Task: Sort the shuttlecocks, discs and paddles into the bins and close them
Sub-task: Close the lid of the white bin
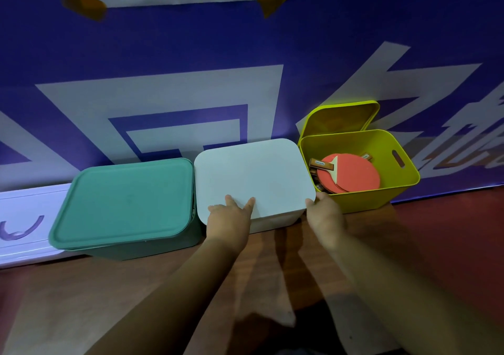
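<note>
Three bins stand in a row against the wall. The green bin (122, 245) on the left has its green lid (125, 199) on. The white bin (275, 222) in the middle is covered by a white lid (253, 174). My left hand (229, 218) rests on that lid's near edge, fingers spread. My right hand (324, 215) touches the lid's near right corner. The yellow bin (392, 191) on the right stands uncovered, with red paddles (351, 174) stacked inside. Its yellow lid (341, 117) leans on the wall behind it. No shuttlecocks or discs show.
A blue banner with pale shapes (191, 82) covers the wall behind the bins. A white baseboard strip (24, 223) runs along the left. The bins sit on a brown wooden floor (272, 273) with a red area (463, 232) to the right.
</note>
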A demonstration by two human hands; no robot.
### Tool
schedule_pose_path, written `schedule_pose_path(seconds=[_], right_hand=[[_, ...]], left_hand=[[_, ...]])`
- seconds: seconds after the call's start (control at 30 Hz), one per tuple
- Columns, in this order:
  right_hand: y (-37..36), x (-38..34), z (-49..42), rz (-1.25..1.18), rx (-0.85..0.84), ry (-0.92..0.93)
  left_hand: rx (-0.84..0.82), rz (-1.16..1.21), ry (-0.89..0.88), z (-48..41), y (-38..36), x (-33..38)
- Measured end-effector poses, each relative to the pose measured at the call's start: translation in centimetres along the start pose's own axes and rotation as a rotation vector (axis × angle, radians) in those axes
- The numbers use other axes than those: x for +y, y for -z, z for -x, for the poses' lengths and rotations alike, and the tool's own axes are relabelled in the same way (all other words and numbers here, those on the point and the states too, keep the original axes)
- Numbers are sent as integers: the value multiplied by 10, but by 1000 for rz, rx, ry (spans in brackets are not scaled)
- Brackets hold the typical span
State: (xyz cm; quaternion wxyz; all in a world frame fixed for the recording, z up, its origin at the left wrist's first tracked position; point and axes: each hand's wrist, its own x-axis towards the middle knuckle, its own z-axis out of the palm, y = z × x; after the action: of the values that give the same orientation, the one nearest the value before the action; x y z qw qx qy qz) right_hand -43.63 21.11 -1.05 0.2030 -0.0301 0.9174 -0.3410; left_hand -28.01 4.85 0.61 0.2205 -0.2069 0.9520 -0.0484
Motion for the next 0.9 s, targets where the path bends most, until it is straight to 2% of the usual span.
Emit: schedule_pose_path(seconds=[0.1,0.2,0.33,0.53,0.7,0.9], right_hand=[[10,-13,7,321,63,151],[17,-26,0,421,81,369],[22,-55,-25,640,5,588],[14,-93,-62,794,-128,500],[-5,-96,-78,795,-117,456],[1,-90,-82,806,-150,492]], left_hand=[[86,107,2,-9,9,-5],[76,131,-22,-17,20,-8],[20,78,-56,-23,34,-11],[19,162,27,-28,39,-20],[19,205,79,-30,36,-13],[5,209,91,-31,35,-14]])
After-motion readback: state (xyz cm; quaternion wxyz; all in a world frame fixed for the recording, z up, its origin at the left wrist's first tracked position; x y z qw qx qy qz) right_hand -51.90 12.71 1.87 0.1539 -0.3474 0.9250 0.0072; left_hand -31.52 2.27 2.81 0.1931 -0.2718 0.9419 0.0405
